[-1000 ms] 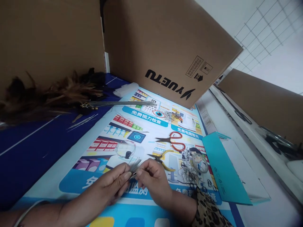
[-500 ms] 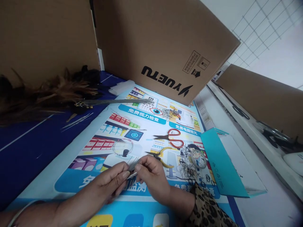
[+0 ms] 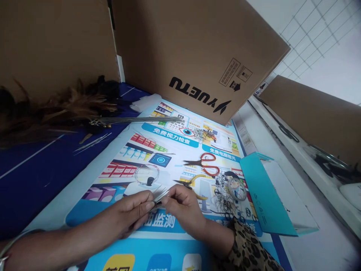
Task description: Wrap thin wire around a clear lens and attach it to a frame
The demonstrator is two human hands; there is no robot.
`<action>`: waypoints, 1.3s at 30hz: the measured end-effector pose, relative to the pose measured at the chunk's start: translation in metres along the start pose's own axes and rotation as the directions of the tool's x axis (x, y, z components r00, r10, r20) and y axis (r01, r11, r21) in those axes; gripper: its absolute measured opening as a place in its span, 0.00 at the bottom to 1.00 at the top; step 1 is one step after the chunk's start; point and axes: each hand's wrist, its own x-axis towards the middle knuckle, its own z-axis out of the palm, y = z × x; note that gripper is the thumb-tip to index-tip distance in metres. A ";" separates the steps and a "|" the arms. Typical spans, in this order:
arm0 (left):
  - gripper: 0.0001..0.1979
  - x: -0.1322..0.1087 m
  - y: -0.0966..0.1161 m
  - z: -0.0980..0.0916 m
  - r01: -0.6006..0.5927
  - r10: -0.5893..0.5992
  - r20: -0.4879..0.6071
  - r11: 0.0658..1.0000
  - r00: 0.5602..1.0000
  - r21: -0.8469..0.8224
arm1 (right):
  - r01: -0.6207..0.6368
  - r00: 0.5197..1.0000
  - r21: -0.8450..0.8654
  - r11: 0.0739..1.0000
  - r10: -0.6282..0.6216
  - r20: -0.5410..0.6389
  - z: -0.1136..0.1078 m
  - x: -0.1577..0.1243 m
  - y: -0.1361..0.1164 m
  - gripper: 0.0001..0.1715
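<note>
My left hand (image 3: 137, 210) is closed around a bundle of thin silvery wires (image 3: 161, 195), whose ends fan out beyond the thumb. Against these ends my right hand (image 3: 183, 209) pinches with thumb and forefinger; what exactly lies between those fingertips is too small to make out. Just past my right hand are yellow-handled cutters (image 3: 202, 197), partly covered by it. Red-handled scissors (image 3: 214, 170) lie farther out, blades to the left. A thin wire ring (image 3: 136, 178) rests beyond my left hand. A tangled pile of small wire pieces and dark loops (image 3: 224, 199) sits to the right.
An open teal box (image 3: 263, 203) stands at the right. Brown and black feathers (image 3: 84, 101) are at the far left, near a long bundle of wires (image 3: 135, 120) and several loose wires (image 3: 93, 144). A large cardboard box (image 3: 197, 45) stands at the back.
My hands stay in nearly the same place. The wire ends now spread more visibly above the fingers, and the right fingertips have shifted slightly along the bundle. Other things lie as before.
</note>
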 end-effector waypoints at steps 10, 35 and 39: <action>0.35 0.002 -0.006 -0.002 0.012 -0.015 -0.052 0.998 0.999 -0.068 | -0.014 1.000 -0.052 0.999 0.013 -0.021 0.000 -0.001 -0.008 0.12; 0.32 -0.005 0.000 0.007 -0.088 0.093 -0.099 0.995 0.991 0.049 | 0.058 0.997 -0.076 0.995 -0.062 -0.056 0.007 -0.002 -0.008 0.23; 0.31 -0.006 -0.001 0.007 -0.068 0.068 -0.130 0.998 0.989 0.000 | 0.045 0.997 -0.047 0.998 -0.047 -0.061 0.008 -0.002 -0.010 0.22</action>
